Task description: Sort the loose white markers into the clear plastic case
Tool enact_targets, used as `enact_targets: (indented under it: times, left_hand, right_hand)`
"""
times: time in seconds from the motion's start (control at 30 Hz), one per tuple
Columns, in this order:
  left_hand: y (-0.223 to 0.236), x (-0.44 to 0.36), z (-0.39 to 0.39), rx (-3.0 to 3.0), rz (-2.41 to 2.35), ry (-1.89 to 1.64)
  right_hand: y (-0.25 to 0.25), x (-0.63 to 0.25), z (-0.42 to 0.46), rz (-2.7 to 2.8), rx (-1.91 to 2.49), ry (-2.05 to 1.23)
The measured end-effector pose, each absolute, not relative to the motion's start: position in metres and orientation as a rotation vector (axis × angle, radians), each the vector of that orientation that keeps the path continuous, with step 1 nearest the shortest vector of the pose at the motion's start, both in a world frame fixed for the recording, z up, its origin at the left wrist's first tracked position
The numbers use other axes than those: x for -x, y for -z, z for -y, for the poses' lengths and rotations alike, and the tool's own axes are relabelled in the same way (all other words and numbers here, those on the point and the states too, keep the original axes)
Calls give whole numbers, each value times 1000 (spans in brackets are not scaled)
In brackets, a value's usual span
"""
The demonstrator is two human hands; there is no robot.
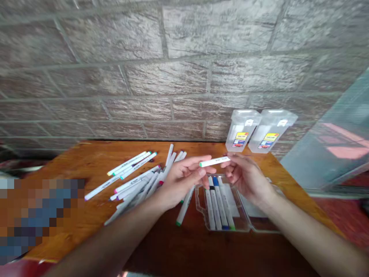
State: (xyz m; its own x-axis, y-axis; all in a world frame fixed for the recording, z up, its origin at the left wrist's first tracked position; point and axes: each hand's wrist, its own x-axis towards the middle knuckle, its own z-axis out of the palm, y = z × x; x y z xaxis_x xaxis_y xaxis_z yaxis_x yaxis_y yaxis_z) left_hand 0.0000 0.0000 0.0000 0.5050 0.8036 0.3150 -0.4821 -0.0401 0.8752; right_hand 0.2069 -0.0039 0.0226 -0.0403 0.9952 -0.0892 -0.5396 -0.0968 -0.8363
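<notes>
A white marker (215, 161) with a green end is held raised above the case. My right hand (245, 171) pinches its right end between thumb and fingers. My left hand (184, 175) is by the green end, fingers apart; whether a fingertip touches the marker I cannot tell. Under my hands lies an open clear plastic case (245, 225), with several white markers (217, 209) side by side in its left half. One loose green-ended marker (184, 209) rests left of the case. A pile of white markers (138, 184) with coloured ends is partly hidden behind my left hand and forearm.
Two translucent plastic containers (239, 132) with colourful labels stand at the back right of the wooden table (95, 154). Behind the table rises a stone-block wall (144, 77). A pixelated patch covers the left side. A pale bluish panel (331, 142) stands to the right.
</notes>
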Motion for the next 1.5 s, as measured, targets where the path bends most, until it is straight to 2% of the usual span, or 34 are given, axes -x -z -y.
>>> enact_targets:
  times: [0.53, 1.5]
  left_hand:
    - [-6, 1, 3, -1051, -294, -995]
    - [-4, 3, -1, -1083, -369, -1003]
  right_hand:
    - [-21, -206, 6, 871, 816, -1316]
    - [-21, -205, 9, 837, 866, -1288]
